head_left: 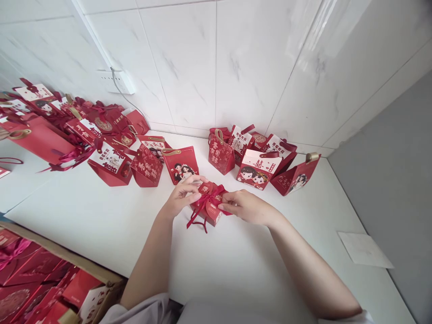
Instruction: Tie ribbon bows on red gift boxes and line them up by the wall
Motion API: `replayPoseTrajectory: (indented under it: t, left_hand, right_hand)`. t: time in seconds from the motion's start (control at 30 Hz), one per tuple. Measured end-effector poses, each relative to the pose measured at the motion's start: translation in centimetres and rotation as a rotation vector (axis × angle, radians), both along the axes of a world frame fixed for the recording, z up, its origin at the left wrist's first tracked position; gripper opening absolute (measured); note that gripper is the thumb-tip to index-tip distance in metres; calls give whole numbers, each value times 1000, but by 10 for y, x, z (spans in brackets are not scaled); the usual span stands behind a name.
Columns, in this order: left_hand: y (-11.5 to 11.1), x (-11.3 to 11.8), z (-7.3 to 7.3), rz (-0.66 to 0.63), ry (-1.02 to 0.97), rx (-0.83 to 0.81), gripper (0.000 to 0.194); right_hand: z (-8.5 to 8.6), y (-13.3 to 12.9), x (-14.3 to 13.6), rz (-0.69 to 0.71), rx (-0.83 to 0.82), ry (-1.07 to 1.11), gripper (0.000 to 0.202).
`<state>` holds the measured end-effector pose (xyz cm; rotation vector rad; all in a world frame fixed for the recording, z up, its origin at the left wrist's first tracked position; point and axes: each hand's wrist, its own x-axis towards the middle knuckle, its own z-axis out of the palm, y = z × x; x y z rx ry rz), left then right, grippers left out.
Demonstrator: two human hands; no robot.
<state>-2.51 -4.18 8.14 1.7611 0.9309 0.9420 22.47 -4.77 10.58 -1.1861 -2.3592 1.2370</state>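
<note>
A small red box [213, 211] lies on the white table in front of me, with a dark red ribbon bow [211, 196] across its top and a twisted cord hanging toward me. On its left side is my left hand [184, 195], fingers curved and apart, fingertips at the box's upper left edge. My right hand [241, 204] is at the right side, thumb and fingers pinched on the ribbon. Just behind the box stands a red gift box [184, 163] with a cartoon couple and a tan handle.
Several red gift boxes [258, 168] stand at the back right, and many more [108, 164] at the left. A carton [114, 288] of red boxes sits lower left. A white sheet [364, 249] lies right. A cable runs from a wall socket [116, 82].
</note>
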Motion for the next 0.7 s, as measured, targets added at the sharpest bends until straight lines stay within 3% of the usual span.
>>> replayPoseTrajectory:
  t: [0.23,0.4,0.7]
  left_hand:
    - [7,4,-12,143,-151,-93,38]
    - [12,3,-18,135,-301,-216,37]
    - [10,-4,-7,88,97,-176,41]
  right_hand:
    - [1,0,-1,34,-16,11,30]
    - [-1,2,0,53,17,19,29]
    - [-3,4,5,86,25,30,28]
